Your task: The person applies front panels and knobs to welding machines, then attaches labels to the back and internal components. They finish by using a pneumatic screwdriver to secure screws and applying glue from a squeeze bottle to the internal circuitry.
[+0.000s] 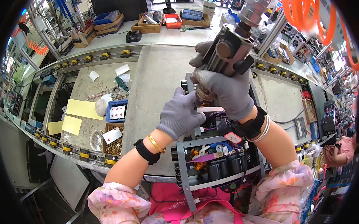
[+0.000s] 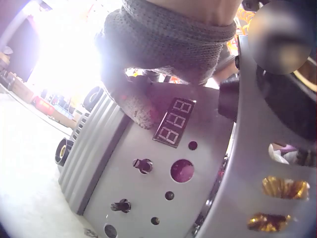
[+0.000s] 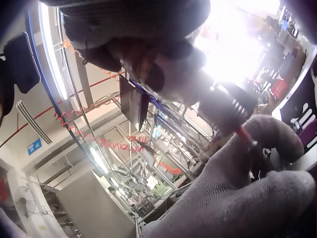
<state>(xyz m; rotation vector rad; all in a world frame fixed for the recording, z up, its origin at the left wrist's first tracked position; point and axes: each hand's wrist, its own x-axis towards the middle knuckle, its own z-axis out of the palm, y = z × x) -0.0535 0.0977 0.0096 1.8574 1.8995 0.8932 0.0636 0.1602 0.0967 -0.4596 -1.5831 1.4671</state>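
Observation:
My gloved right hand grips a pneumatic screwdriver, pointed down at the far end of an open electrical unit. My gloved left hand is at that end, right beside the tool's nose. In the left wrist view, one fingertip presses the grey front panel beside a three-digit display; the other fingers pass over the top edge, partly hidden. From the right wrist, the left thumb and forefinger curve round the tip of the red-marked driver bit.
Left of the unit are a blue bin with labels, a box of brass fasteners, yellow paper and a green-handled screwdriver. Roller rails border the bench. Orange coiled air hoses hang at upper right.

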